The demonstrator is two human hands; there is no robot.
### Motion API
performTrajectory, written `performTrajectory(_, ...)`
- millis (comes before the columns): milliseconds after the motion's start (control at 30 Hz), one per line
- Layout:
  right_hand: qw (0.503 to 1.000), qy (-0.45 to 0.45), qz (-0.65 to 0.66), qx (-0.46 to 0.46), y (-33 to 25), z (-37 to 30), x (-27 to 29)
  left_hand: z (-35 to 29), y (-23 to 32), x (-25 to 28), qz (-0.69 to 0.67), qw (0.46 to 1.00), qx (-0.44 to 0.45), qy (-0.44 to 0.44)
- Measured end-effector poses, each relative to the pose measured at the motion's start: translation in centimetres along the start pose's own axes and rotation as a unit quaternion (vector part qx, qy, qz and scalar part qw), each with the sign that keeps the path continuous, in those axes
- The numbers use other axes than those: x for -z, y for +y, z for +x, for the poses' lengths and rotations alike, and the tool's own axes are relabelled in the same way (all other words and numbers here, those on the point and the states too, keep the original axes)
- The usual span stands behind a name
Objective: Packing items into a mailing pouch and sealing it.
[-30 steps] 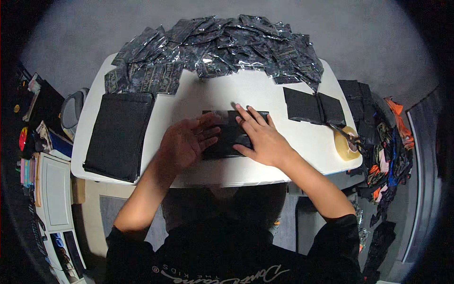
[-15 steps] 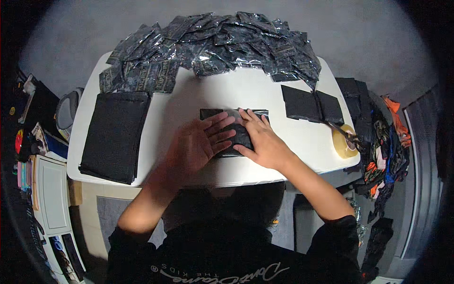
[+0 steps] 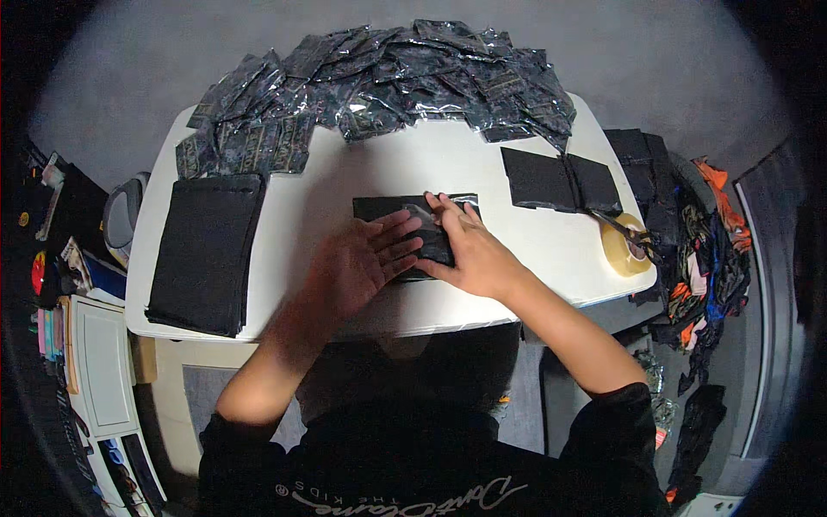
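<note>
A flat black packet (image 3: 370, 208) with a shiny surface lies on the white table in front of me. My right hand (image 3: 476, 250) rests on its right part, fingers stretched out and thumb apart toward the left. Over the packet's left part, my left hand (image 3: 366, 258) is turned on its side with the palm showing and the fingers spread. It holds nothing, and whether its edge touches the packet I cannot tell. Both hands cover much of the packet's middle.
Many glossy dark packets (image 3: 379, 77) are heaped along the far side of the white table (image 3: 345, 177). A stack of black sheets (image 3: 207, 254) lies left. Black folded pieces (image 3: 540, 179), a clear tape roll (image 3: 622, 250) and dark-handled scissors (image 3: 636, 234) lie right. Clothes (image 3: 702, 258) hang beyond.
The whole view has shifted slightly. My right hand's fingers look a little more bent over the packet; my left hand keeps nearly the same pose.
</note>
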State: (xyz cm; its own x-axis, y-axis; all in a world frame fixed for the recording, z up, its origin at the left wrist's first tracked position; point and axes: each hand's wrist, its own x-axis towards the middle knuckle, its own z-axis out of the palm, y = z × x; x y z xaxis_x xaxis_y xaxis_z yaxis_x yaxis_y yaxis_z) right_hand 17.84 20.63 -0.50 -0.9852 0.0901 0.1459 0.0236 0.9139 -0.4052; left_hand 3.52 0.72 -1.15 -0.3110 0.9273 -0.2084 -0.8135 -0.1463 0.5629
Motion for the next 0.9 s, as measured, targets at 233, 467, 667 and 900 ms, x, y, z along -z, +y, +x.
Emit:
performTrajectory(233,1.0,0.007,-0.01,0.004,0.0,-0.1,-0.1,0.0,0.3,-1.1,-0.051,0.999,-0.006,-0.009)
performTrajectory(467,1.0,0.004,-0.003,0.001,0.1,0.0,-0.1,0.1,0.0,0.2,-0.022,1.0,-0.001,-0.008)
performTrajectory(667,1.0,0.01,-0.006,0.009,0.3,-0.1,-0.4,0.2,0.0,0.2,0.025,1.0,0.0,0.014)
performTrajectory(900,1.0,0.012,0.0,0.01,-0.1,0.0,-0.2,0.2,0.5,0.0,-0.011,1.0,0.004,0.004)
